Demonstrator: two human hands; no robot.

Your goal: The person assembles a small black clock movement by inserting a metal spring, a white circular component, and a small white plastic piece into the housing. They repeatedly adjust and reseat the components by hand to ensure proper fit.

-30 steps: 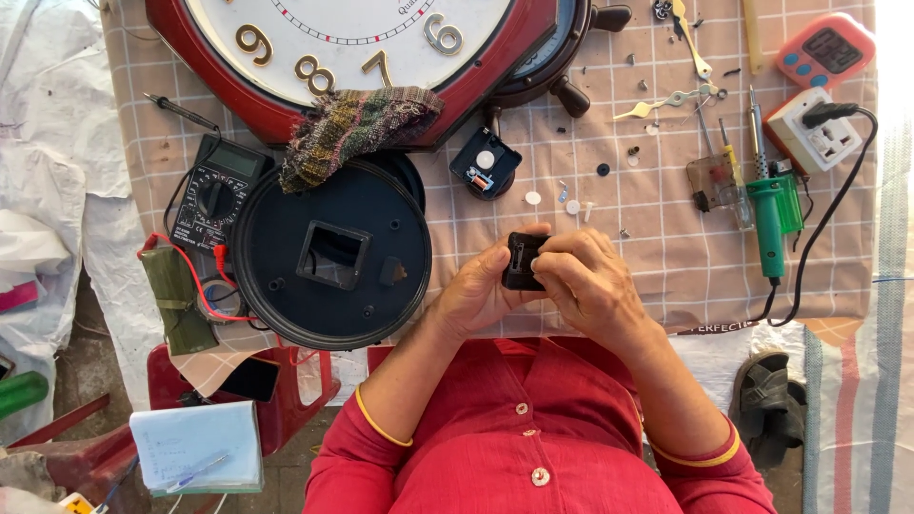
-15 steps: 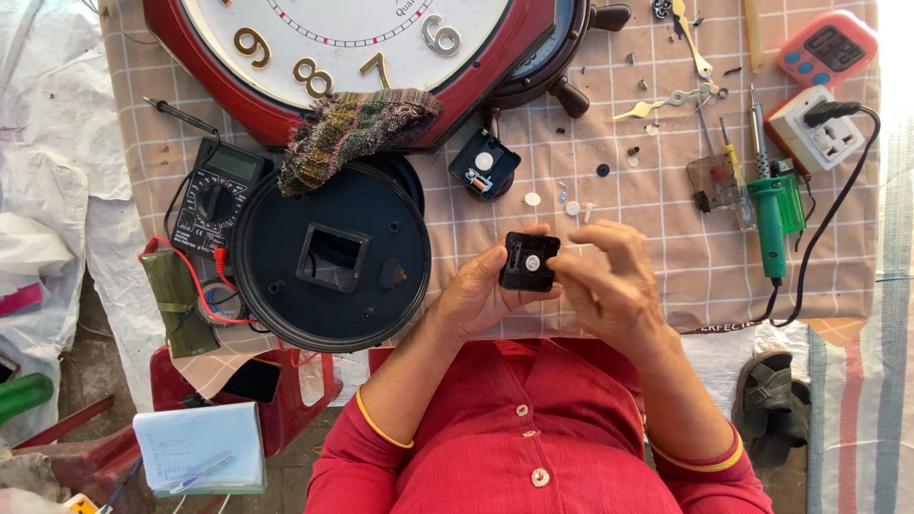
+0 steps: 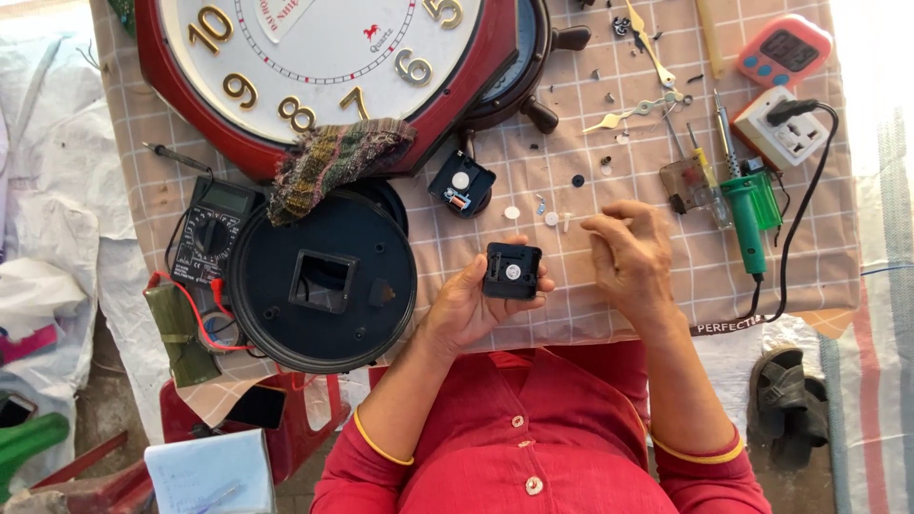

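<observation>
Left hand [image 3: 471, 305] clamped on black square clock movement [image 3: 511, 271], held over checked cloth [image 3: 628, 314] at centre. Right hand [image 3: 628, 252] at 3 o'clock of movement, just beside, fingers loosely curled, holding nothing visible. Second movement [image 3: 461, 185] at 11 o'clock on cloth. Round black clock back [image 3: 324, 281] at 9 o'clock. Green soldering iron [image 3: 747, 214] at 3 o'clock, beyond my right hand.
</observation>
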